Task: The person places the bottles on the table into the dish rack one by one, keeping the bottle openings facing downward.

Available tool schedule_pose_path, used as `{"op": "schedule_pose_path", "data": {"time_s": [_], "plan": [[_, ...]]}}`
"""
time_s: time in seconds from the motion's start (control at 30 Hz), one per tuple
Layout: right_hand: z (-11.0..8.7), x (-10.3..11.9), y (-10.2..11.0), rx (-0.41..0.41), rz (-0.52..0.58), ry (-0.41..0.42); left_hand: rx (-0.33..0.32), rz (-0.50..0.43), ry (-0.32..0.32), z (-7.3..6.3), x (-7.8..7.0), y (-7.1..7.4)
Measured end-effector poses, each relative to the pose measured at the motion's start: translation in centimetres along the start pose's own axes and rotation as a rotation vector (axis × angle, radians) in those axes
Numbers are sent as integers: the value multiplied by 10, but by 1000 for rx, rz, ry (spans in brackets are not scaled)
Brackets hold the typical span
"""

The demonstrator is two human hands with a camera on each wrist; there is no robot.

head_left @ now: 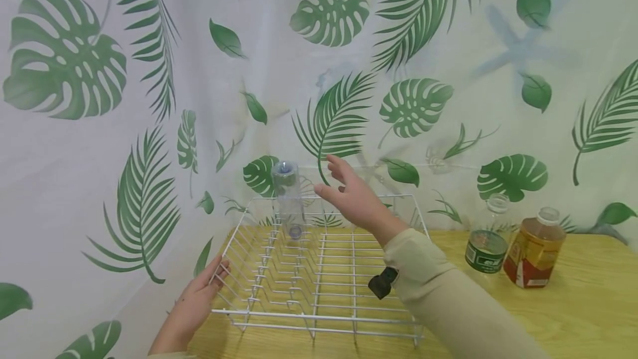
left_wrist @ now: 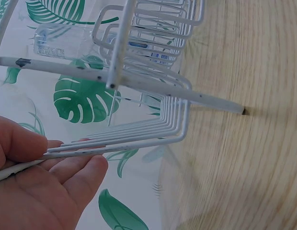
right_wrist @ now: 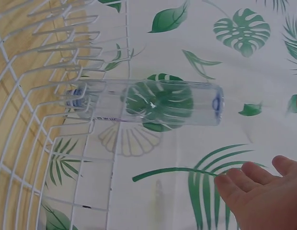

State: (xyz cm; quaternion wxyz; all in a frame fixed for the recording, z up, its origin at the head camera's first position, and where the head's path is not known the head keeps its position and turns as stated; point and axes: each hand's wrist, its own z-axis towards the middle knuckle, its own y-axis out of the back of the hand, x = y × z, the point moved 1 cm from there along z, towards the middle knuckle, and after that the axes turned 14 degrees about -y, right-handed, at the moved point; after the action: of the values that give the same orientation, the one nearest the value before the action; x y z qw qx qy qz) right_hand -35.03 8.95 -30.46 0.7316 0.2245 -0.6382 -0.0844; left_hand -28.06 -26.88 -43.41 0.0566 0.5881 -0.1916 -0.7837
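Observation:
A white wire dish rack (head_left: 319, 317) stands on the wooden table. My left hand (head_left: 196, 295) holds its left side; in the left wrist view the thumb (left_wrist: 19, 141) and fingers close around a chipped white wire. Toward the back left of the rack, a clear plastic bottle (head_left: 290, 198) is propped upside down, its blue-capped neck among the wires. The right wrist view shows the same bottle (right_wrist: 160, 103) with its base free above the rack. My right hand (head_left: 356, 198) is raised over the back of the rack, fingers extended, holding nothing, to the right of the bottle.
On the table (head_left: 593, 298) right of the rack stand a clear bottle with a green label (head_left: 485, 251) and a brownish bottle with a red and yellow label (head_left: 535, 251). A leaf-printed white curtain (head_left: 239, 98) hangs close behind and on the left.

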Motion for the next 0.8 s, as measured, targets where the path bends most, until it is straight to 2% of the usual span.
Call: {"op": "schedule_pose_path", "data": {"time_s": [0.2,0.43,0.67,0.8], "plan": [[-19,2,16,-22,-51,70,9,-18,6,-1,-2,0],[-50,-1,37,-60,-113,81,7,-23,15,-1,-3,0],[-83,-19,62,-120,-147,148,12,-12,20,-1,-2,0],[-104,-32,75,-144,-157,147,11,-13,25,0,-1,0]]}}
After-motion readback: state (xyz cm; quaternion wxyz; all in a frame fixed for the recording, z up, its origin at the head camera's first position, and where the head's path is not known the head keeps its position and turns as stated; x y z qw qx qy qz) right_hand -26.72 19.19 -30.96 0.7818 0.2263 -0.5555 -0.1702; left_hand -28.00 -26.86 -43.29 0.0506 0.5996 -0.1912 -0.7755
